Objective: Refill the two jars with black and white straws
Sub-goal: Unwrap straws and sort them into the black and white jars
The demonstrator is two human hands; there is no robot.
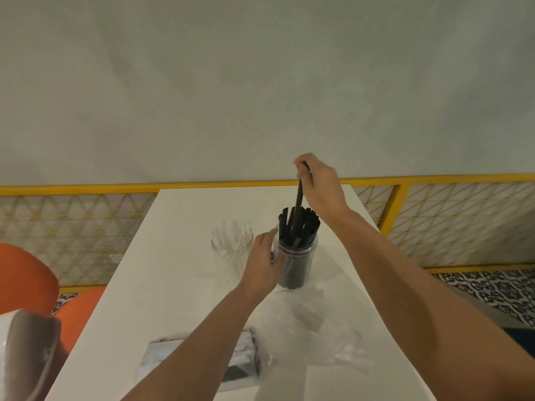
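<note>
Black-straw step: right hand (pixel 320 183) is pinching a thin black plastic straw (pixel 298 198) over the clear round jar of black straws (pixel 298 256), and left hand (pixel 262 264) is gripping that jar's side. Next it likely needs a straight push down, then release. Clear glass jar of white straws (pixel 230 244) is standing just left of that jar on the white bench (pixel 173 256), with a yellow lattice rail (pixel 405 180) and grey wall (pixel 260 82) behind.

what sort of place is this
Likely a cafe or small eatery: a white table with a jar of black straws and a jar of white straws, orange chairs beside it, a yellow-framed lattice partition.
</note>
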